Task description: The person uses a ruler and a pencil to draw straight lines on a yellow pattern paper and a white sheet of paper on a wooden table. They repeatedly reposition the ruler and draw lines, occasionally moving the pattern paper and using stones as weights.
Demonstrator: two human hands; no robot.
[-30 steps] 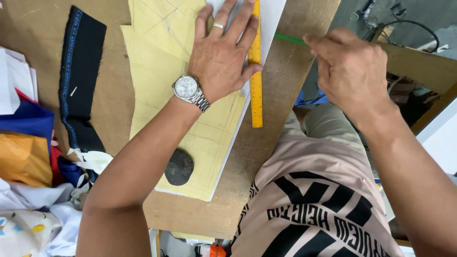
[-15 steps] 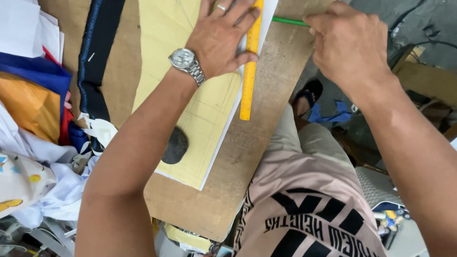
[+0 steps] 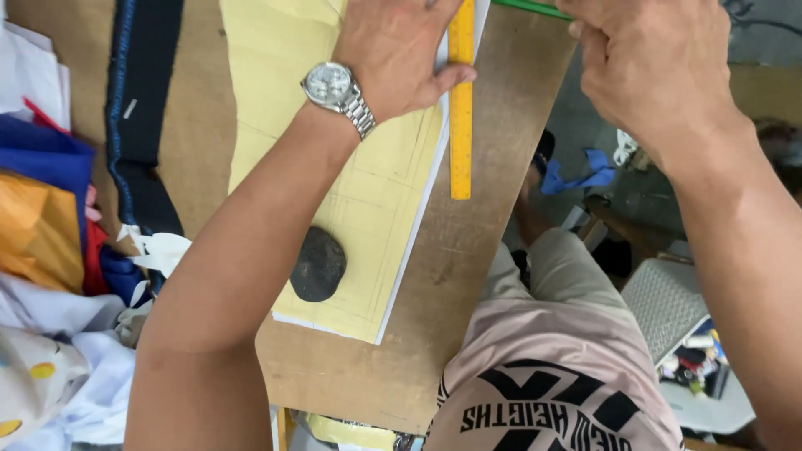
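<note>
Left hand on ruler — flat

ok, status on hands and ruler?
Left hand flat on yellow ruler, pinning it along the pattern paper edge. Right hand closed on green pencil. Dark stone weighs the paper; nothing blocking.

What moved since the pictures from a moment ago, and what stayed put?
Mostly the view shifted: the board and paper now sit higher and nearer. The right hand moved up along the ruler's far end with its green pencil, now almost out of view. The left hand stayed flat on the yellow ruler and yellow paper. The dark stone did not move.
</note>
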